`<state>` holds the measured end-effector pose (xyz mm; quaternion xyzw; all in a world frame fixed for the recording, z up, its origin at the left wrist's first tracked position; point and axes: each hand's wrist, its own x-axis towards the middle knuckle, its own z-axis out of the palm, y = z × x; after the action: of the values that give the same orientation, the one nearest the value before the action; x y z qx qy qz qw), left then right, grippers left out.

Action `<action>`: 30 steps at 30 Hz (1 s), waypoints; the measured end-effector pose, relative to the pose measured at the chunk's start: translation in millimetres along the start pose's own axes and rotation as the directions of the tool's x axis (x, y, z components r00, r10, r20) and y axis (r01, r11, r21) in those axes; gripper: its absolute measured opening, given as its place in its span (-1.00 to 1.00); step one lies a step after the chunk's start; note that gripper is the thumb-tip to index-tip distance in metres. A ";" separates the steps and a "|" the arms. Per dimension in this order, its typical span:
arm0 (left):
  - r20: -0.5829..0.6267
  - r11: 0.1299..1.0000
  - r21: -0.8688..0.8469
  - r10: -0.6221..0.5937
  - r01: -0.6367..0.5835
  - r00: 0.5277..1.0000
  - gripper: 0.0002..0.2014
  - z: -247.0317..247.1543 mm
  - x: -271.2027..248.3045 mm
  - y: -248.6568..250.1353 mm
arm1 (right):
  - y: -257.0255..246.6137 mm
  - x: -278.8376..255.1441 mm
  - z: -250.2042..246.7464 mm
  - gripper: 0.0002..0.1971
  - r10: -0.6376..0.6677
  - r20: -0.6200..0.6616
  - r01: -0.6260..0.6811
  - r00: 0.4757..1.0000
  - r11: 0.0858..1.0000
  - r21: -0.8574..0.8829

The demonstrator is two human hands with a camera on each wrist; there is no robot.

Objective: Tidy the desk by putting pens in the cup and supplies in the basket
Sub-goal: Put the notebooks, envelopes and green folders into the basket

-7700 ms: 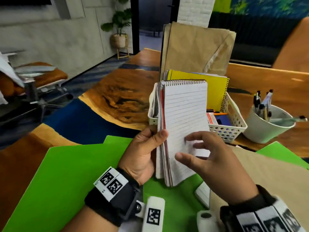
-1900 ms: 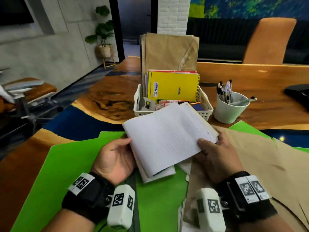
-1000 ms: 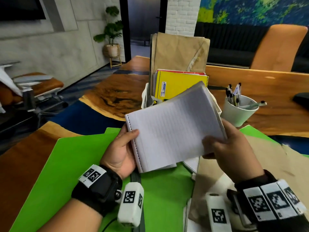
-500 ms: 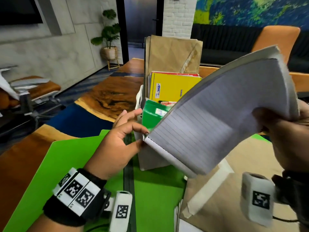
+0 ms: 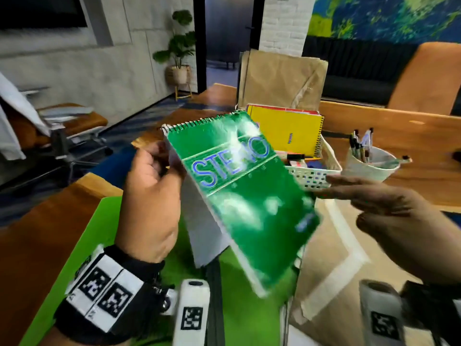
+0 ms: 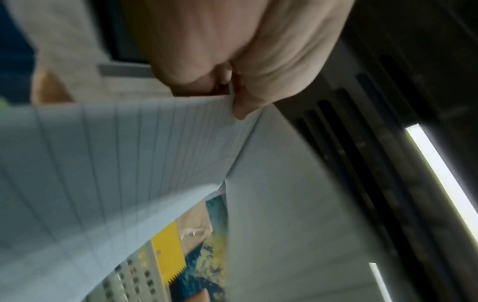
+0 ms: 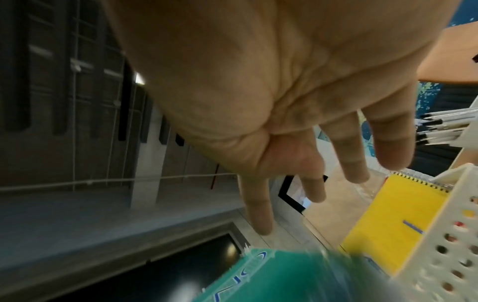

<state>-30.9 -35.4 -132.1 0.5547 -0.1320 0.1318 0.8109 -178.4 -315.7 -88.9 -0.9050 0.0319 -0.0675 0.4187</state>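
Above the green folder (image 5: 62, 245) on the wooden desk (image 5: 411, 136), my left hand (image 5: 149, 203) pinches the spiral-bound top of a green steno pad (image 5: 247, 201), and its lined pages (image 6: 129, 153) hang down under my thumb. My right hand (image 5: 389, 216) hovers just beside the pad's lower right corner with fingers (image 7: 357, 163) straight and spread, holding nothing. Blue letters on the pad's cover read "STENO"; the smaller print is too blurred to read. Directly behind the pad stands the white perforated basket (image 5: 314, 176), with a yellow spiral notebook (image 5: 284, 133) and brown paper envelopes (image 5: 282, 78) upright in it. Right of the basket sits the white cup (image 5: 369, 168) with pens (image 5: 360, 143) sticking out. A brown envelope (image 5: 331, 270) lies flat under my right hand, and a potted plant (image 5: 179, 58) stands far back by the doorway
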 end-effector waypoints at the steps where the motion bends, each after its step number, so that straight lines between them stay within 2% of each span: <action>1: -0.006 0.990 -0.117 -0.085 0.083 0.996 -0.63 3.5 -2.9 2.2 | -16.2 6.2 16.6 -0.26 0.027 -0.048 -0.030 0.998 0.998 -0.056; 2: 0.008 0.964 -0.206 -0.170 0.168 0.985 -0.58 5.8 -6.4 2.9 | -14.2 7.3 23.7 -0.28 0.021 -0.005 -0.022 1.000 0.999 -0.028; 4: 0.101 0.902 -0.302 -0.291 0.308 0.951 -0.56 9.4 -14.0 2.3 | -10.9 10.9 42.4 -0.29 0.016 -0.043 -0.014 0.999 0.998 0.064; 6: 0.205 0.842 -0.354 -0.354 0.406 0.913 -0.50 12.1 -21.9 0.7 | -8.2 15.8 54.8 -0.05 0.049 -0.052 -0.037 0.997 0.978 0.205; 7: 0.242 0.812 -0.376 -0.379 0.447 0.893 -0.46 14.0 -25.0 -0.6 | -7.9 16.6 61.9 0.02 0.024 -0.037 -0.014 0.999 0.964 0.267; 8: 0.274 0.777 -0.402 -0.402 0.483 0.874 -0.45 15.6 -27.9 -2.0 | -7.4 18.3 68.4 -0.01 -0.007 -0.027 0.015 1.000 0.950 0.313; 11: 0.329 0.679 -0.503 -0.422 0.534 0.845 -0.54 15.1 -30.6 -4.0 | -6.4 22.1 69.2 -0.43 -0.062 -0.139 0.094 0.988 0.967 0.237; 13: 0.323 0.685 -0.521 -0.393 0.508 0.861 -0.59 6.0 -22.4 -5.7 | -3.0 21.1 63.4 -0.61 -0.051 -0.232 0.103 0.971 0.971 0.215; 15: 0.250 0.822 -0.413 -0.313 0.393 0.916 -0.53 -6.1 -9.6 -5.8 | -7.2 18.8 60.2 -0.64 -0.067 -0.298 0.105 0.952 0.988 0.115; 17: 0.177 0.978 -0.123 -0.147 0.169 0.973 -0.40 -12.5 1.9 -0.4 | -19.1 19.4 58.3 -0.58 -0.162 -0.343 0.127 0.925 0.984 -0.124; 18: 0.205 0.996 0.077 -0.068 0.053 0.977 -0.32 -12.6 6.3 4.1 | -27.0 22.8 57.5 -0.53 -0.242 -0.329 0.158 0.913 0.952 -0.262; 20: 0.364 0.900 0.410 -0.012 -0.148 0.931 -0.22 -6.4 12.8 16.7 | -49.3 32.8 56.6 -0.47 -0.338 -0.226 0.200 0.913 0.858 -0.474; 22: 0.475 0.725 0.620 -0.043 -0.300 0.879 -0.34 2.4 20.3 31.6 | -66.5 52.1 51.6 -0.47 -0.371 -0.139 0.201 0.918 0.738 -0.644; 23: 0.486 0.676 0.663 -0.062 -0.321 0.872 -0.49 4.7 27.9 36.6 | -75.6 63.3 48.4 -0.50 -0.369 -0.109 0.193 0.923 0.688 -0.700; 25: 0.443 0.690 0.676 -0.101 -0.258 0.891 -0.74 5.2 50.7 39.5 | -81.5 91.0 38.0 -0.62 -0.354 -0.116 0.160 0.928 0.661 -0.733; 26: 0.401 0.743 0.641 -0.110 -0.193 0.909 -0.79 3.3 65.4 38.7 | -78.3 108.7 30.3 -0.62 -0.347 -0.151 0.134 0.926 0.675 -0.726; 28: 0.288 0.871 0.490 -0.120 -0.039 0.950 -0.82 -3.9 96.4 35.4 | -64.2 148.1 9.1 -0.42 -0.263 -0.244 0.022 0.933 0.721 -0.693; 30: 0.182 0.937 0.349 -0.086 0.017 0.979 -0.77 -7.9 126.5 34.5 | -40.2 189.1 -14.2 -0.36 -0.106 -0.273 -0.104 0.956 0.747 -0.656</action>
<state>75.0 -7.5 -59.5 0.7018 -0.1708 0.0765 0.6874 6.5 -322.0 -31.1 -0.9741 0.1150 -0.1852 0.0601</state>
